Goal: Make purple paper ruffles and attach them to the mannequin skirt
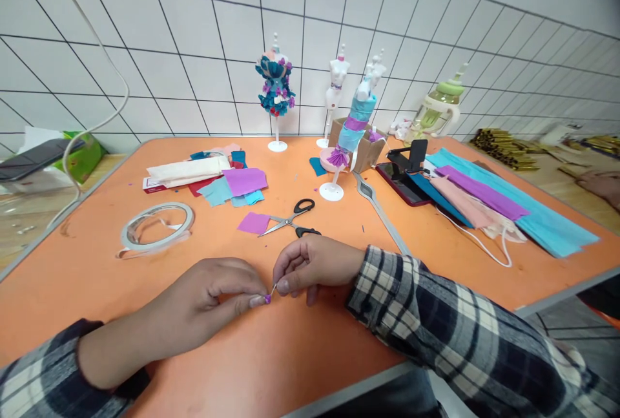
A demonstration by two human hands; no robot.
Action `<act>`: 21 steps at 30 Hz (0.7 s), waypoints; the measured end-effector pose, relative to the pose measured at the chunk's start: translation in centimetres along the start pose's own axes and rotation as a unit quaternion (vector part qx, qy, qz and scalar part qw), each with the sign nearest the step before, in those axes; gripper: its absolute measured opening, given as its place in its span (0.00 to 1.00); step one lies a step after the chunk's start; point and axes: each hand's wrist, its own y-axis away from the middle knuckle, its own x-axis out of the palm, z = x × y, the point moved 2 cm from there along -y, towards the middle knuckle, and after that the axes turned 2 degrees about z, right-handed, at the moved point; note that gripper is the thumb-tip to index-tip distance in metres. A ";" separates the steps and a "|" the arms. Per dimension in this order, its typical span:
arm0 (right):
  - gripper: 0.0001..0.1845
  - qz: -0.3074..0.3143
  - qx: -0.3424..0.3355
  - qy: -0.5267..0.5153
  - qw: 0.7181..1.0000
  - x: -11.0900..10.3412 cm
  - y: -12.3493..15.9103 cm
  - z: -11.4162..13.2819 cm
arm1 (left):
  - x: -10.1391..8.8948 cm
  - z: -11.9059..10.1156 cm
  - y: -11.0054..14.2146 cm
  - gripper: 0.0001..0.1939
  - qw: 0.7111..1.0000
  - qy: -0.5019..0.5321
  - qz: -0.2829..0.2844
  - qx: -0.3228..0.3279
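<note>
Between thumb and forefinger, my left hand [217, 295] pinches a small piece of purple crepe paper [268, 299] just above the orange tabletop. My right hand [310, 266] is closed in a pinch on a thin pale strip [274, 289], whose lower end meets the purple piece. What the strip is made of is too small to tell. Just beyond the hands lies a pair of black-handled scissors [289, 219] with its blades apart. A purple paper square [254, 223] lies by the blade tips.
A roll of white tape [157, 227] lies at left, with folded coloured paper [245, 182] behind it. Small mannequins stand at the back, one in teal ruffles [275, 85], one wrapped in blue [358, 121]. Long paper strips [513, 201], a phone [402, 182] and a green-lidded bottle [438, 111] are at right.
</note>
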 end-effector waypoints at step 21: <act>0.08 -0.277 -0.264 0.527 0.759 5.2 0.6 0.5 | 0.5 0.2 0.0 0.11 0.960 -0.152 -0.055 -0.231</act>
